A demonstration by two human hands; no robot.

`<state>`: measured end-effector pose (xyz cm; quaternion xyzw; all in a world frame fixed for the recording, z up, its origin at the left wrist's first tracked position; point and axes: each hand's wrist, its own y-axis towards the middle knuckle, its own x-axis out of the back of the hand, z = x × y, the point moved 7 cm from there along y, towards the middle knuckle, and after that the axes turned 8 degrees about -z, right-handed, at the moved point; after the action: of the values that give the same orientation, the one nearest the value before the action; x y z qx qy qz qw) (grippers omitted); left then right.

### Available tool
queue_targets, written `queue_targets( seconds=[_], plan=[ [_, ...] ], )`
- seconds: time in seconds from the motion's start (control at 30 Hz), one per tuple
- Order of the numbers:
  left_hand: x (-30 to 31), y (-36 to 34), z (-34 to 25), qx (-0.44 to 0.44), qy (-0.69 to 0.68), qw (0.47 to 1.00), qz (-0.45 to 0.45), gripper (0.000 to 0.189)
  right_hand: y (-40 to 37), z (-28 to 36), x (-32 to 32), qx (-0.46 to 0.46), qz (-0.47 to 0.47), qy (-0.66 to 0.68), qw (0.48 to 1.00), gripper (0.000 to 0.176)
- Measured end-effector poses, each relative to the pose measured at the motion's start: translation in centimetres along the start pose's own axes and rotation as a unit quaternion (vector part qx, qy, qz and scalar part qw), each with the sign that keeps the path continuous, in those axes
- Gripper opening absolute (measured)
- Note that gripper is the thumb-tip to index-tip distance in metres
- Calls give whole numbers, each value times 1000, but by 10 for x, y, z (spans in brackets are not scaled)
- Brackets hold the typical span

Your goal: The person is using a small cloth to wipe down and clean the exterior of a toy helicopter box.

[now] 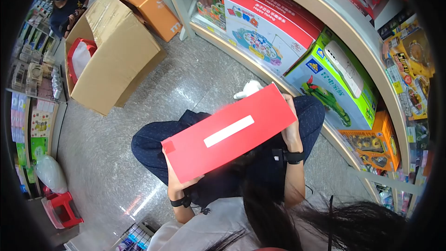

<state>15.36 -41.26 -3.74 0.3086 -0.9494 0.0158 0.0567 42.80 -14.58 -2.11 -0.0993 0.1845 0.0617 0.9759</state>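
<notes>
A long red box (251, 144) with a blank white strip on its upper face lies tilted across my lap, held in both hands. My left hand (176, 180) grips its near left end, with some fingers hidden under the box. At the right end, my right hand (291, 128) is closed around the edge, its fingers partly out of sight behind the cardboard. Just beyond the box's far side, a small white object (251, 89) shows on the floor; I cannot make out its kind.
On my right, a curved shelf holds a fishing game box (267, 30), a green toy box (327, 81) with a phone (344, 67) on top, and an orange box (374, 142). A large open carton (123, 58) stands ahead left. Behind it is another person (67, 7). A red stool (69, 207) stands left.
</notes>
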Motion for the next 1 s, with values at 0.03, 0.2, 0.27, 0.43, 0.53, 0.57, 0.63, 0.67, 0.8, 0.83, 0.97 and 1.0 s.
queue_targets(
  seconds=[0.03,0.2,0.27,0.43,0.53,0.57,0.63,0.67,0.8,0.83,0.97,1.0],
  plan=[
    [-5,5,-13,-50,7,999,1,96,3,-2,0,-16,24,21,999,23],
    [-25,24,-37,-77,6,997,29,136,7,-12,9,-48,54,90,993,25],
    [-28,25,-44,-152,39,985,68,142,2,2,9,-17,50,66,996,25],
    [-51,22,-55,-134,-15,989,60,130,-9,97,2,129,29,-58,990,25],
    [-87,16,-49,-131,114,981,91,93,-26,147,-11,158,9,-92,983,24],
    [-99,16,-46,-91,54,991,86,82,-33,160,-19,193,-7,-120,974,24],
    [-106,8,-35,20,-72,996,58,71,-42,169,-29,227,-20,-148,962,24],
    [-107,5,-14,86,-103,990,49,65,-46,169,-36,240,-8,-191,952,24],
    [-98,0,24,203,-162,966,13,45,-47,142,-52,245,8,-257,935,23],
    [-92,-2,29,237,-159,958,5,42,-44,132,-54,240,11,-256,936,23],
    [-70,0,25,225,-177,955,-78,78,-45,112,-61,254,-27,-263,930,24],
    [-67,3,20,206,-172,958,-104,91,-45,110,-62,228,-6,-228,947,25]
  ],
)
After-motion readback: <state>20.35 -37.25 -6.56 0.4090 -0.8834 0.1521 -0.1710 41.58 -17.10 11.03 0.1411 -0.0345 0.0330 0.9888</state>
